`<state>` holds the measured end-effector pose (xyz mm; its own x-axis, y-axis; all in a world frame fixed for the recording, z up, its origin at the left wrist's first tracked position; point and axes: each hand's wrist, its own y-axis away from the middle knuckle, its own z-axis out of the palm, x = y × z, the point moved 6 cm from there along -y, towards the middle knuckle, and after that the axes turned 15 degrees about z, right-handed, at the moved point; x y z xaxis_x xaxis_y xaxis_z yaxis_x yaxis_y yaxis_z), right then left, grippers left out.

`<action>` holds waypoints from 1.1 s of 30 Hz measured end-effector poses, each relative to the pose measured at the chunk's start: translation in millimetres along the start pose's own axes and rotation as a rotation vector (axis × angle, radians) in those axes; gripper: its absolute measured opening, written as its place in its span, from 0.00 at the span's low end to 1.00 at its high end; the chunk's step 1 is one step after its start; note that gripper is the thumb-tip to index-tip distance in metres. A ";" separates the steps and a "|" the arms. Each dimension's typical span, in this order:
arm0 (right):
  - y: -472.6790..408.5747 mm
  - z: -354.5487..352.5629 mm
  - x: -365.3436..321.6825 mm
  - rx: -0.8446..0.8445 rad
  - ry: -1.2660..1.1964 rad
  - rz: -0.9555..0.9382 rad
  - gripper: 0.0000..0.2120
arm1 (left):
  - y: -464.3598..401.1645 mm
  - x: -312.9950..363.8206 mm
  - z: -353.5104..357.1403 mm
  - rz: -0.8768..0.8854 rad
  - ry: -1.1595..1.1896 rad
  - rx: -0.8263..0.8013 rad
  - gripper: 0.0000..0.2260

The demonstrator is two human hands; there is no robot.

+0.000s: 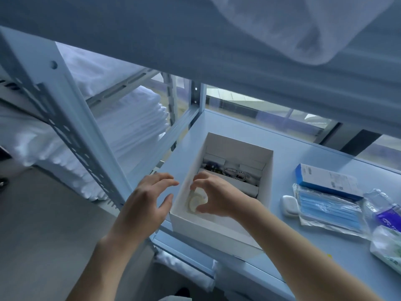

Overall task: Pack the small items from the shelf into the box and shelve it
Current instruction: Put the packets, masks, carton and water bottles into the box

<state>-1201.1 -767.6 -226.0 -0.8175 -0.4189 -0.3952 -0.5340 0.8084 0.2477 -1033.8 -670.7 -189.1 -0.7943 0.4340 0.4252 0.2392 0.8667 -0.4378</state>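
An open white box (pixel 268 170) stands on the pale blue shelf (pixel 293 157), its near corner at the shelf's front edge. Inside lie small white cartons and a beaded bracelet (pixel 235 173). My right hand (pixel 213 195) reaches into the box's near left corner, fingers curled around a small round whitish item (pixel 195 202). My left hand (pixel 147 200) hovers just outside the box's left wall, fingers spread, holding nothing. To the right on the shelf lie a white earbud case (pixel 289 205), a bagged pack of blue face masks (pixel 329 210) and a blue-and-white carton (pixel 327 181).
Clear wrapped bottles (pixel 384 205) and a plastic packet (pixel 388 248) lie at the shelf's far right. A grey metal upright (pixel 71 118) rises left of the box. Stacks of folded white towels (pixel 132 124) fill the neighbouring rack. An upper shelf hangs overhead.
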 end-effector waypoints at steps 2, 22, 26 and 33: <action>0.6 -0.8 7.3 0.009 0.001 0.017 0.24 | 2.7 -2.9 -1.8 -0.014 -0.006 0.001 0.14; 127.0 -58.3 111.7 0.447 -0.183 0.182 0.17 | -88.1 91.2 63.1 0.260 0.072 -0.145 0.16; 160.4 -59.5 151.6 0.503 -0.249 0.287 0.16 | -104.0 124.5 93.1 0.339 0.102 -0.225 0.17; 181.6 -38.4 213.9 0.494 -0.284 0.464 0.20 | -116.7 159.8 132.6 0.393 0.089 -0.302 0.16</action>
<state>-1481.3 -726.3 -231.6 -0.8128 0.0808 -0.5769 0.0679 0.9967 0.0439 -1262.7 -735.2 -175.1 -0.5639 0.7500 0.3458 0.6721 0.6601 -0.3355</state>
